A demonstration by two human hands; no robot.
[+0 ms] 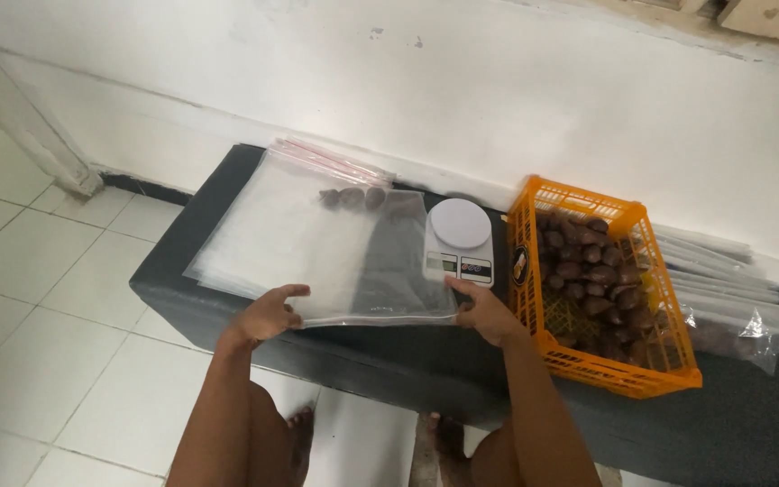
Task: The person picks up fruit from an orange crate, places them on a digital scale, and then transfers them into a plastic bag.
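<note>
A person's left hand (268, 316) and right hand (484, 311) pinch, fingers clamped, the near edge of one clear plastic bag (317, 248) lying flat on the dark tabletop (182, 271). It appears to be being readied for filling. Three brown fruits (352, 197) sit at twelve o'clock, one white scale (459, 239) at two, and one orange crate (619, 365) at three.
</note>
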